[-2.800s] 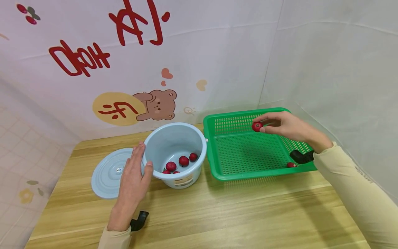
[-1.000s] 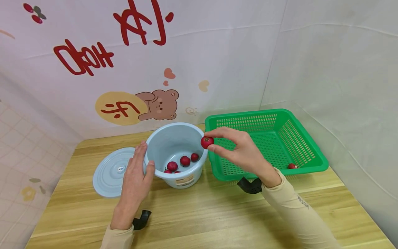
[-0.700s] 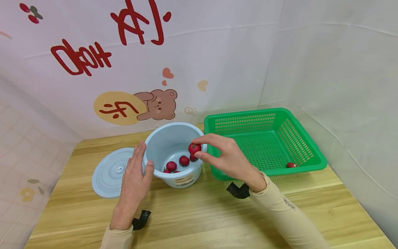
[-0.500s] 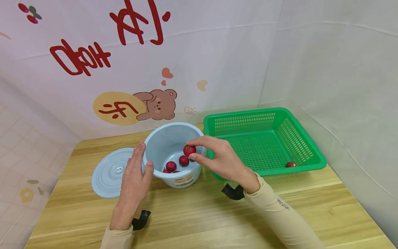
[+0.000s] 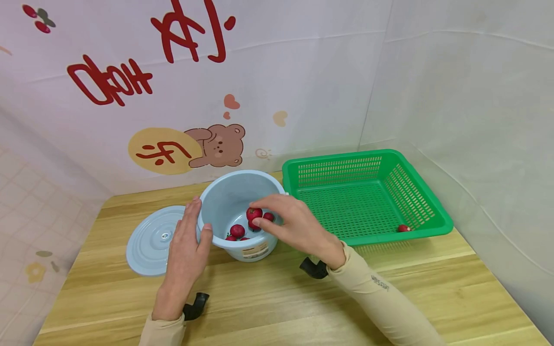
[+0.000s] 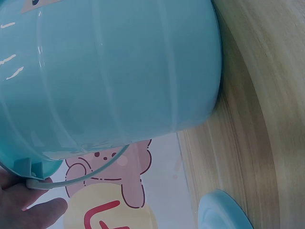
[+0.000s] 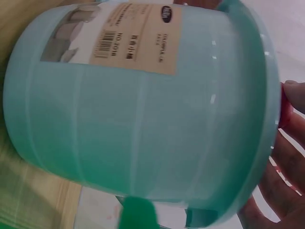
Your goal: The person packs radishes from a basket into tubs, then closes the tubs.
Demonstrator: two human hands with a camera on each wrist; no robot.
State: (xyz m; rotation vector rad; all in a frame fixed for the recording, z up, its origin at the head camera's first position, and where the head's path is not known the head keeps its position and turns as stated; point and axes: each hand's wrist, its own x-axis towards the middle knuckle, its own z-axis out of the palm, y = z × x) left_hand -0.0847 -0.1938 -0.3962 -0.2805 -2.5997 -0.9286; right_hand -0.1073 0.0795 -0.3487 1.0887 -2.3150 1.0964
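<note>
In the head view my right hand [image 5: 298,226] pinches a small round red radish [image 5: 254,214] between thumb and fingertips, inside the mouth of the light blue bucket [image 5: 242,180]. Several more radishes [image 5: 237,231] lie on the bucket's bottom. My left hand [image 5: 188,247] rests at the bucket's left rim with its fingers fairly straight. In the left wrist view, the fingers [image 6: 35,212] are by the rim and the handle joint. The right wrist view shows the bucket's labelled side [image 7: 143,109], and the held radish [image 7: 286,107] is mostly hidden behind the rim.
A green slotted basket [image 5: 368,240] stands right of the bucket, with one radish [image 5: 404,228] in its near right corner. The round blue lid [image 5: 149,240] lies left of the bucket, partly behind my left hand. A wooden table [image 5: 268,307] bears everything; a printed cloth wall [image 5: 324,96] rises behind.
My right hand has carried the radish from above the green basket leftward over the bucket's rim, then down into its mouth. The left hand has stayed at the rim.
</note>
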